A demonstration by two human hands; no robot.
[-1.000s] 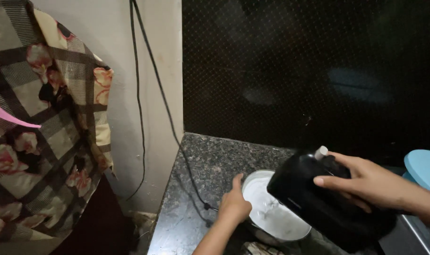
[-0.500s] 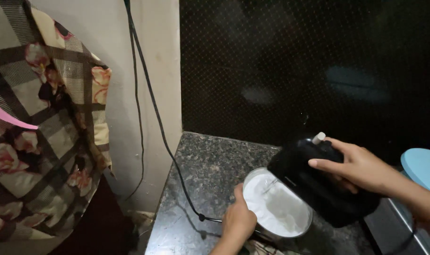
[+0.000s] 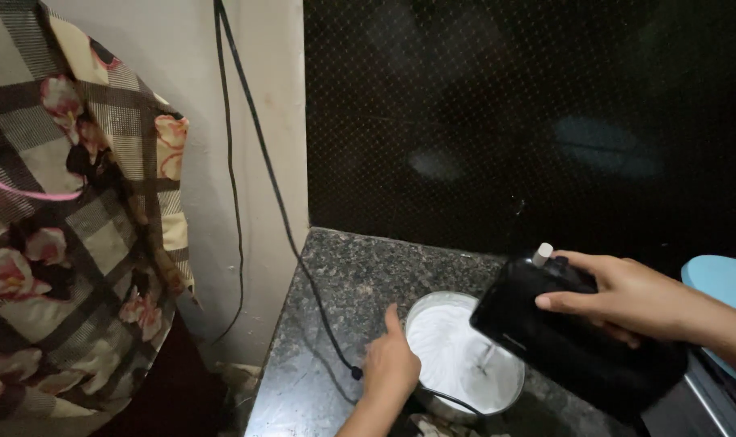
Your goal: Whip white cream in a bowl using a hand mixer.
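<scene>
Cream [image 3: 457,356] already white and thick in bowl [image 3: 420,311] on desk [image 3: 344,275].
Right hand [image 3: 619,295] clamped on mixer [image 3: 570,340], left hand [image 3: 392,364] closed on bowl rim; whipping unfinished.

I see my right hand [image 3: 627,295] gripping the top of a black hand mixer [image 3: 574,340], tilted over a round metal bowl [image 3: 461,356] of white cream, with the beater [image 3: 488,358] dipping into the cream. My left hand [image 3: 391,364] rests against the bowl's left rim, fingers closed on its side, on a speckled dark stone counter [image 3: 344,275]. A black cord [image 3: 259,146] runs down the pale wall to the counter beside the left hand; a checked floral cloth [image 3: 69,226] hangs at far left.
</scene>
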